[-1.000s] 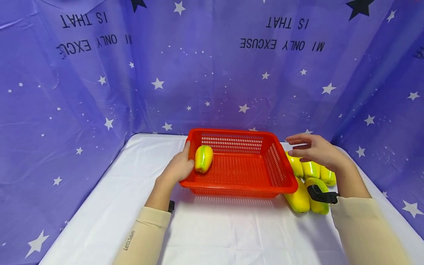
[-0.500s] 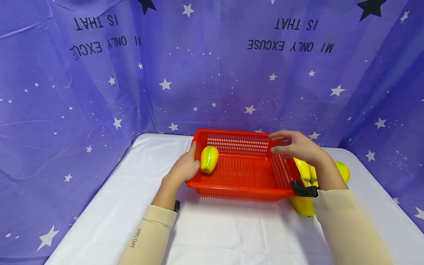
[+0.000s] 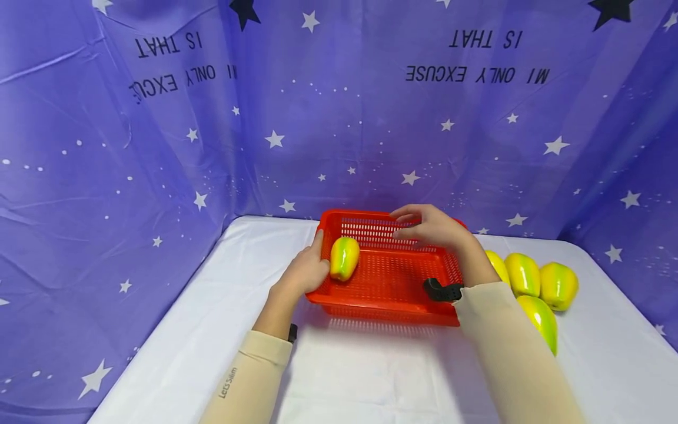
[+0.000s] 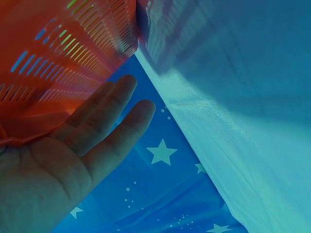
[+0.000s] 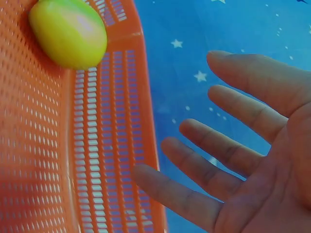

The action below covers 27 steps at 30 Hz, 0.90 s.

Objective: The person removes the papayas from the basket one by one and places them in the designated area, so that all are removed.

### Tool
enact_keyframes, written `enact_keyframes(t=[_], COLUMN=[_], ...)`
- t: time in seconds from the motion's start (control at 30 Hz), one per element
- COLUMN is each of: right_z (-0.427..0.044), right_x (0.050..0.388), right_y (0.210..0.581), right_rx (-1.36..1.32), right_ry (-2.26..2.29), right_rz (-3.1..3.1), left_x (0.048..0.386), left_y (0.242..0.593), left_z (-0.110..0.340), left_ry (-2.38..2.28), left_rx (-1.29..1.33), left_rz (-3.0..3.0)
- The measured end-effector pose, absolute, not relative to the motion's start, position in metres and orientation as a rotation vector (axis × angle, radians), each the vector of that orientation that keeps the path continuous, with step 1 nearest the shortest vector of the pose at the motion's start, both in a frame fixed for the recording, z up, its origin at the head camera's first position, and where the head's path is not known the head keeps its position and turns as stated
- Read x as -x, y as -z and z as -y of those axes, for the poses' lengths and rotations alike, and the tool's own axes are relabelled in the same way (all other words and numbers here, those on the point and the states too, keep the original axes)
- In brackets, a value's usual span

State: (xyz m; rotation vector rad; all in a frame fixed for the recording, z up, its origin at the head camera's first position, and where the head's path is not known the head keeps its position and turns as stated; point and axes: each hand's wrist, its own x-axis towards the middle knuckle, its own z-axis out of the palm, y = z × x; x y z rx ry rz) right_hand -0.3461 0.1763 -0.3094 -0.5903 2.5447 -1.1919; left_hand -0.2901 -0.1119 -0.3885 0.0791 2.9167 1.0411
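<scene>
A red plastic basket [image 3: 392,277] with slotted walls stands on the white-covered table. Inside it, at the left end, lies one glossy yellow-green fruit [image 3: 345,259], shaped like a papaya. My left hand [image 3: 304,271] grips the basket's left rim, thumb on the inner side; in the left wrist view its other fingers [image 4: 121,133] stretch along the outside of the wall. Over the far right part of the basket my right hand [image 3: 429,227] hovers with spread fingers. The right wrist view shows its bare palm and the same fruit [image 5: 70,31] beyond the fingertips.
Several more yellow-green fruits [image 3: 558,285] lie on the table right of the basket, partly hidden by the right forearm. A purple star-printed curtain [image 3: 371,118] closes off the back and sides. White cloth [image 3: 371,377] covers the table in front.
My right hand has moved left from above the loose fruits to over the basket. My left hand keeps its grip on the rim. The whole view has shifted slightly.
</scene>
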Motion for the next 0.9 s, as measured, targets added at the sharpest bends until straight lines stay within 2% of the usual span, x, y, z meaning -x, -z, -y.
enact_keyframes(t=[0.9], right_z=[-0.087], right_x=[0.375], right_y=[0.351], right_rx=[0.502], right_ry=[1.094], right_rz=[-2.541], left_x=[0.291], left_y=[0.389], left_z=[0.112], left_ry=[-1.032], left_rx=[-0.039], left_rz=[-2.911])
